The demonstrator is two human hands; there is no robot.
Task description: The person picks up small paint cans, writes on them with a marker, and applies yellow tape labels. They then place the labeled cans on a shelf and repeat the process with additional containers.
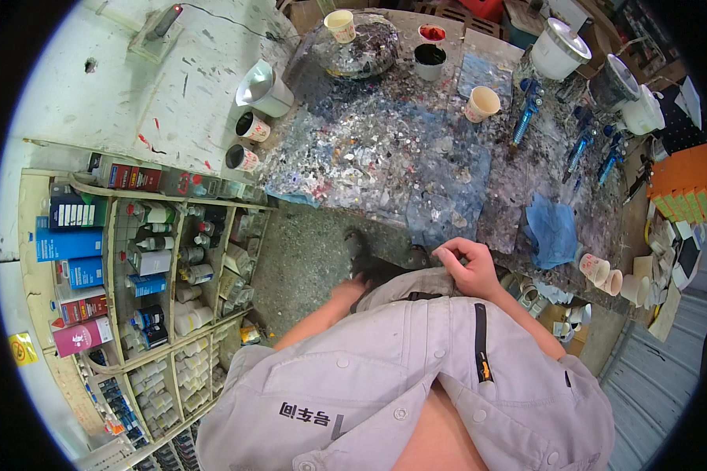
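Observation:
My right hand (470,268) is closed, thumb against curled fingers, at the near edge of the paint-spattered table (361,157), just in front of my grey shirt (353,345). Whatever its fingers hold, if anything, is too small or hidden to make out. My left hand (347,295) hangs low beside my dark trousers, over the speckled floor; its fingers are mostly hidden. A crumpled blue cloth (551,229) lies on the table to the right of my right hand. Farther back stand a paper cup (482,104) and a blue spray gun (528,111).
Two more spray guns (580,143) lie at the right, near white lidded pots (560,50). A plastic jug (265,91) and cups of dark paint (252,127) line the table's left edge. Shelves (182,259) with bottles and boxes stand left. Stacked paper cups (595,268) sit at the right corner.

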